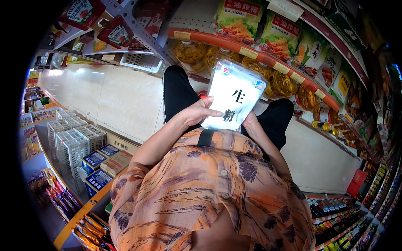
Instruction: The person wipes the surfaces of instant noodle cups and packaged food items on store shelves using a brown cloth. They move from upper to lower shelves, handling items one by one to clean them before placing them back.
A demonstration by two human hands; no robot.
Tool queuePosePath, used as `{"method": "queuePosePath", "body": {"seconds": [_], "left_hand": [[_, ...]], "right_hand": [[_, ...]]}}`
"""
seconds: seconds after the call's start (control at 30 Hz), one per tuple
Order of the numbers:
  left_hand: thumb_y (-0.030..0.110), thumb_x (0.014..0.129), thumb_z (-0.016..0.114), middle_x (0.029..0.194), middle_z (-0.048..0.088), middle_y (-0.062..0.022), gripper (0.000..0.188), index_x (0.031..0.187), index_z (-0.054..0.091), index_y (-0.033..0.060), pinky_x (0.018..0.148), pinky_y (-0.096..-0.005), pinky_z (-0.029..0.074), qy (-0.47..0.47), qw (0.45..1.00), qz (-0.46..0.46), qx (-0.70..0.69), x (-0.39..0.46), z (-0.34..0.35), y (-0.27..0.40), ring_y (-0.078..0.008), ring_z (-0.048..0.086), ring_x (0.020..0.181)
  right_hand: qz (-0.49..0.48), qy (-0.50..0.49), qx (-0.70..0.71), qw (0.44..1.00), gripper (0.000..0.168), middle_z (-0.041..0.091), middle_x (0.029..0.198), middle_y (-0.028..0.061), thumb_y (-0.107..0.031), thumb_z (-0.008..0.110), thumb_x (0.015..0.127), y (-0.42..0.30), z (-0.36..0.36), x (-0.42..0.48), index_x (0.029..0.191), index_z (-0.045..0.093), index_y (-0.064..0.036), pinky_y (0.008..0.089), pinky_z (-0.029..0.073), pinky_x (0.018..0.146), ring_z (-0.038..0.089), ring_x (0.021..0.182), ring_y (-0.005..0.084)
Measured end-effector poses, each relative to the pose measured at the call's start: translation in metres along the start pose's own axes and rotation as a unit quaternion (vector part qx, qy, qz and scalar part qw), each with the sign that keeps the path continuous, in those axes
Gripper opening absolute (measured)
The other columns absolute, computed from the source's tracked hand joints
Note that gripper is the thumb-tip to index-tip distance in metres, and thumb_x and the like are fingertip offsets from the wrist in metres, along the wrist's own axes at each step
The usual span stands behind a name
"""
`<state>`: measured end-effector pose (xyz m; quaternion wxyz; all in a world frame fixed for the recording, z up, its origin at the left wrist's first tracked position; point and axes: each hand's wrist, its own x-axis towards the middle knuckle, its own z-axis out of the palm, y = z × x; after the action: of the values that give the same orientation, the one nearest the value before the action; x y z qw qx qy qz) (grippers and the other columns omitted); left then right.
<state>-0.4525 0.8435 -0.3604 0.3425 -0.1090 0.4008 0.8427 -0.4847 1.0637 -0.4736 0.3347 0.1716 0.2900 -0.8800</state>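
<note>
A white plastic pouch with large black characters is held up in front of my lap, its printed face towards me. It may be more than one pouch stacked; the layers cannot be told apart. My left hand grips the lower left side, thumb across the front and fingers mostly behind. On the lower right edge is my right hand, its fingers largely hidden by the pouch. Just beyond the pouch, large clear bottles of yellow cooking oil line the lowest shelf. A small red thing shows partly beside my left hand.
Food packets fill the shelf above an orange price rail. Heinz ketchup pouches hang at upper left. White plastic crates and blue boxes stand on the tiled floor at left. Bottle shelves rise behind at right.
</note>
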Motion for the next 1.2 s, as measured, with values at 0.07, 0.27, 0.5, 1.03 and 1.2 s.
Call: {"method": "queuePosePath", "body": {"seconds": [0.07,0.27,0.5,1.03,1.2], "left_hand": [[-0.004,0.069,0.080,0.122,0.062,-0.0107,0.068,0.130,0.052,0.0009,0.098,-0.0315,0.048,0.017,0.995,-0.007,0.094,0.003,0.003,-0.002,-0.0167,0.061,0.108],[-0.008,0.067,0.081,0.106,0.069,-0.0075,0.052,0.115,0.063,0.0007,0.095,-0.0295,0.050,0.041,0.993,-0.039,0.103,0.005,0.007,-0.003,-0.0164,0.064,0.100],[-0.002,0.067,0.084,0.126,0.056,-0.0068,0.083,0.139,0.042,0.0014,0.100,-0.0290,0.043,-0.017,0.971,-0.010,0.238,0.008,0.008,-0.008,-0.0174,0.052,0.116],[-0.003,0.064,0.083,0.114,0.065,-0.0085,0.065,0.122,0.054,0.0020,0.094,-0.0358,0.051,0.189,0.938,0.265,0.118,-0.012,-0.053,0.115,-0.0190,0.062,0.106],[0.004,0.066,0.085,0.118,0.063,-0.0109,0.074,0.130,0.048,0.0023,0.095,-0.0339,0.049,0.237,0.897,0.330,0.173,0.040,-0.104,0.198,-0.0198,0.060,0.108]], "right_hand": [[0.002,-0.001,-0.001,1.000,0.044,0.062,0.121,0.0164,-0.017,0.061,0.091,-0.001,0.001,0.003,0.128,0.051,0.004,0.0392,0.055,0.086,0.063,0.106,0.0247],[0.001,-0.002,-0.011,1.000,0.044,0.061,0.121,0.0169,-0.018,0.059,0.091,-0.002,-0.001,0.007,0.129,0.051,0.003,0.0403,0.054,0.088,0.062,0.108,0.0255],[0.005,0.008,-0.029,1.000,0.044,0.061,0.122,0.0174,-0.019,0.058,0.092,-0.007,0.002,0.015,0.130,0.050,0.003,0.0416,0.053,0.091,0.062,0.109,0.0265],[0.040,0.086,-0.070,0.993,0.045,0.059,0.122,0.0163,-0.007,0.059,0.090,-0.006,0.013,0.000,0.132,0.045,0.004,0.0457,0.048,0.097,0.059,0.111,0.0310],[0.038,0.095,-0.097,0.990,0.047,0.059,0.122,0.0149,-0.010,0.061,0.090,-0.006,0.011,0.002,0.132,0.046,0.002,0.0473,0.045,0.101,0.057,0.113,0.0314]]}}
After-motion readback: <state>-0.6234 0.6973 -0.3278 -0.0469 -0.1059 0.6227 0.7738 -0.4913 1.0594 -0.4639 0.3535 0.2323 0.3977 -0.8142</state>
